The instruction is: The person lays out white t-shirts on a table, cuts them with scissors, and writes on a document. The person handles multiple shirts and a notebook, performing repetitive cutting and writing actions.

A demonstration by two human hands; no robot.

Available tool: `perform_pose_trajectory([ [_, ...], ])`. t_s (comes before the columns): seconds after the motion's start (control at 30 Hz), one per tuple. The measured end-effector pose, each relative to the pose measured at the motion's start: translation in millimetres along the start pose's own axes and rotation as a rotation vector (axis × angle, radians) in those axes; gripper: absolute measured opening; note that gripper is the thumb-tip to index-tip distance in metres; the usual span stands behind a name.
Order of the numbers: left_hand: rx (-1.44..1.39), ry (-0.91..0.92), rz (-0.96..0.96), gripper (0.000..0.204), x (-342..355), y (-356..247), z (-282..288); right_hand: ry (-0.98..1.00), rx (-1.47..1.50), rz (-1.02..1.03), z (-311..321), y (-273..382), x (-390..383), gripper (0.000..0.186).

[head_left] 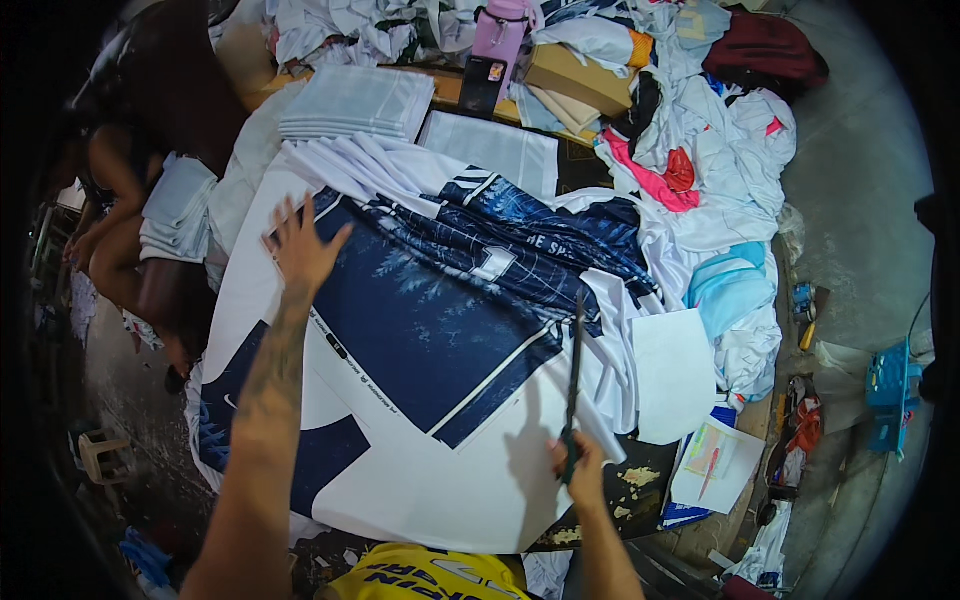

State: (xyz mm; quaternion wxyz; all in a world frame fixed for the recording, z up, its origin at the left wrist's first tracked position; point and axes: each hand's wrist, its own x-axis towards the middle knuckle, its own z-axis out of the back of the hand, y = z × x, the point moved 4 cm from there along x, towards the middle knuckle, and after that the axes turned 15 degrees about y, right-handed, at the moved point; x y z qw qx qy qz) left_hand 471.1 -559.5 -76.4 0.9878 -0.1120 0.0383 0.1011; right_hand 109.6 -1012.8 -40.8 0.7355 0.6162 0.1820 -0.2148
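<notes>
A large white cloth [440, 500] printed with navy jersey panels is spread over the table before me. My left hand [303, 248] lies on it with fingers spread, at the upper left corner of a navy panel [410, 310] edged with white lines. In my right hand [582, 468] is a pair of long scissors [574, 385], gripped by the dark green handles. Their blades point away from me, beside the panel's right end; I cannot tell whether they touch the cloth. Farther off, the cloth is bunched into folds [490, 235].
Folded white cloth stacks [350, 105] lie at the far side, near a pink bottle [500, 35], a black phone [482, 85] and a cardboard box [578, 78]. Scrap cloth heaps [720, 150] fill the right. Papers [715, 465] lie at the right edge. Someone [120, 200] sits at left.
</notes>
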Motion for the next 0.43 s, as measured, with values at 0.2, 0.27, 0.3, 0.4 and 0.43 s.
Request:
perform_pose_trajectory([
  [0.2, -0.368, 0.002, -0.227, 0.05, -324.9, 28.3, -4.4, 0.031, 0.058, -0.058, -11.3, -34.7, -48.0, 0.032],
  [0.27, -0.424, 0.307, -0.458, 0.049, -437.7, -6.3, -18.2, 0.152, 0.03, -0.002, 18.8, -39.8, -74.6, 0.03],
  [0.3, -0.38, 0.439, -0.575, 0.052, -479.4, -26.7, -22.0, 0.242, 0.028, -0.009, 35.5, -40.4, -100.2, 0.03],
  [0.4, -0.132, 0.555, -0.704, 0.071, -532.7, -64.6, -38.9, 0.473, -0.061, 0.166, 59.2, -47.7, -160.7, 0.04],
  [0.43, -0.029, 0.555, -0.712, 0.078, -528.6, -70.4, -49.0, 0.53, -0.191, 0.082, 73.3, -55.4, -181.8, 0.042],
])
